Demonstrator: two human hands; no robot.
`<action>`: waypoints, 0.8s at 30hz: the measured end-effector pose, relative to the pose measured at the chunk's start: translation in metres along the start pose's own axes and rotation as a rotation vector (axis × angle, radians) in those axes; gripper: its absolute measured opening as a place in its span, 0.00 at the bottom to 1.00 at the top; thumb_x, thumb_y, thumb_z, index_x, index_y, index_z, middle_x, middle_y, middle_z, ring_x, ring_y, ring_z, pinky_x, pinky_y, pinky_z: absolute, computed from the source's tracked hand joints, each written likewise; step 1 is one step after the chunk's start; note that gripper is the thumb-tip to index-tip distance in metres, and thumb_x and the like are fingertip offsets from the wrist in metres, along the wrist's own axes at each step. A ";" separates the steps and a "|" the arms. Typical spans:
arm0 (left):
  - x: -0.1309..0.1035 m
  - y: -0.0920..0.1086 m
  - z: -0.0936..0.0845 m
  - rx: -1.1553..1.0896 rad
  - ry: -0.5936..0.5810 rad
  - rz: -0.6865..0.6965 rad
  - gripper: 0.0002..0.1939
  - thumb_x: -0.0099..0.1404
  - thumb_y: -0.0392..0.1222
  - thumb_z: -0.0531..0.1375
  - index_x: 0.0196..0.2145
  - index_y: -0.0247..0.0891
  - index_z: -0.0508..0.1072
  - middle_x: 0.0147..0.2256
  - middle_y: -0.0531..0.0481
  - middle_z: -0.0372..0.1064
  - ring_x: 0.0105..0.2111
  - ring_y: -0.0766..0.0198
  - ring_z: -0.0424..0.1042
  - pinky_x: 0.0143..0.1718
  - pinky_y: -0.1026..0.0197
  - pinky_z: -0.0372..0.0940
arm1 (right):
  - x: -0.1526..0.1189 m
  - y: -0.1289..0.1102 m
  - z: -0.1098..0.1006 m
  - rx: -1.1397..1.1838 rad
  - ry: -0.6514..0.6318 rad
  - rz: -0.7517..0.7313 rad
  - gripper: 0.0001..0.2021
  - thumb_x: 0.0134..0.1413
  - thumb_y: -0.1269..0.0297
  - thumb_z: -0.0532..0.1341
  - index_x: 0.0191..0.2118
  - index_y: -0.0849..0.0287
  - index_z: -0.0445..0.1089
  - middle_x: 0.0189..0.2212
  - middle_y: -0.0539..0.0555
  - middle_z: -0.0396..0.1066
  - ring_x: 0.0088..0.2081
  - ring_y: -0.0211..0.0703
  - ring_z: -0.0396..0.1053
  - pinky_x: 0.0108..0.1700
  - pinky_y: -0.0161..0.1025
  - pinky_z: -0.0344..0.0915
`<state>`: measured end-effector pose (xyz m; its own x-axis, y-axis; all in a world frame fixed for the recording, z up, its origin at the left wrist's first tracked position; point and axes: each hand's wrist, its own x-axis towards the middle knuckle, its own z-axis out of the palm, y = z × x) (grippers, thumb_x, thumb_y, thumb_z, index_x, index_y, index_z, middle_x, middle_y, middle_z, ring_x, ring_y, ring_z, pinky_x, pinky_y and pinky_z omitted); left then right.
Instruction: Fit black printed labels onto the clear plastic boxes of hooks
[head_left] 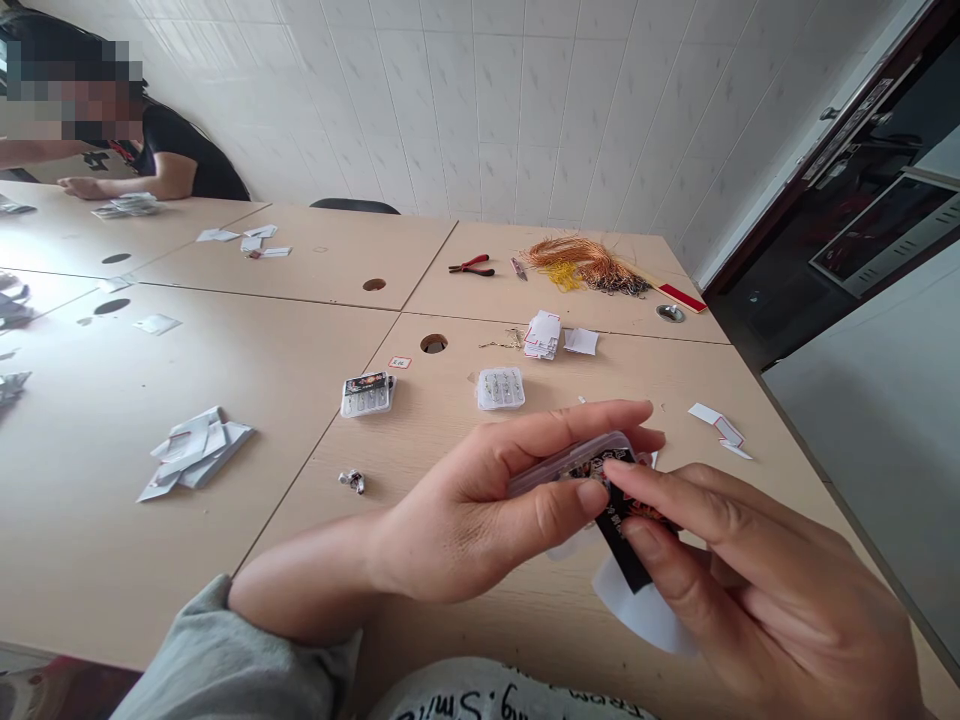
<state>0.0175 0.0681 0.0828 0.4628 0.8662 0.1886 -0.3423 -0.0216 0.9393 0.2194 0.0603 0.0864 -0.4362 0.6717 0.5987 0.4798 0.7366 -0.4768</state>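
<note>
My left hand (480, 510) is closed around a small clear plastic box (536, 480), its thumb pressing on the near side. A black printed label (624, 555) lies partly against the box at a slant. With thumb and index finger, my right hand (757, 580) pinches the label by its right side. Below it shows a curved piece of white paper (641, 605); what holds it is hidden. Just beyond my hands stands another clear box (500, 388) with small metal pieces inside. Farther left is a clear box with a black label (367, 394).
Crumpled foil (352, 482) and a pile of white packets (196, 452) lie to the left. Farther back are stacked white cards (542, 334), red-handled pliers (472, 266) and a bundle of copper-coloured strands (581, 258). A person (165, 150) sits at the far left.
</note>
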 end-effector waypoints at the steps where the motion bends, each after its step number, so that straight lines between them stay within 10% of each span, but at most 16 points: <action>1: 0.000 0.000 0.000 0.000 0.001 0.000 0.20 0.72 0.34 0.61 0.58 0.50 0.75 0.55 0.50 0.77 0.56 0.60 0.74 0.56 0.63 0.69 | 0.001 0.000 0.000 0.006 0.001 -0.001 0.13 0.61 0.74 0.61 0.50 0.57 0.75 0.38 0.53 0.83 0.39 0.40 0.82 0.39 0.28 0.79; 24: -0.002 0.001 0.000 0.107 0.003 0.053 0.19 0.74 0.37 0.58 0.58 0.52 0.75 0.56 0.52 0.76 0.56 0.61 0.74 0.55 0.65 0.70 | 0.000 -0.004 0.001 -0.008 0.038 -0.009 0.13 0.62 0.72 0.61 0.51 0.57 0.73 0.38 0.53 0.83 0.39 0.39 0.82 0.37 0.26 0.78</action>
<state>0.0160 0.0666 0.0837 0.4439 0.8638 0.2382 -0.2772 -0.1204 0.9533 0.2167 0.0575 0.0883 -0.4111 0.6617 0.6271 0.4823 0.7416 -0.4663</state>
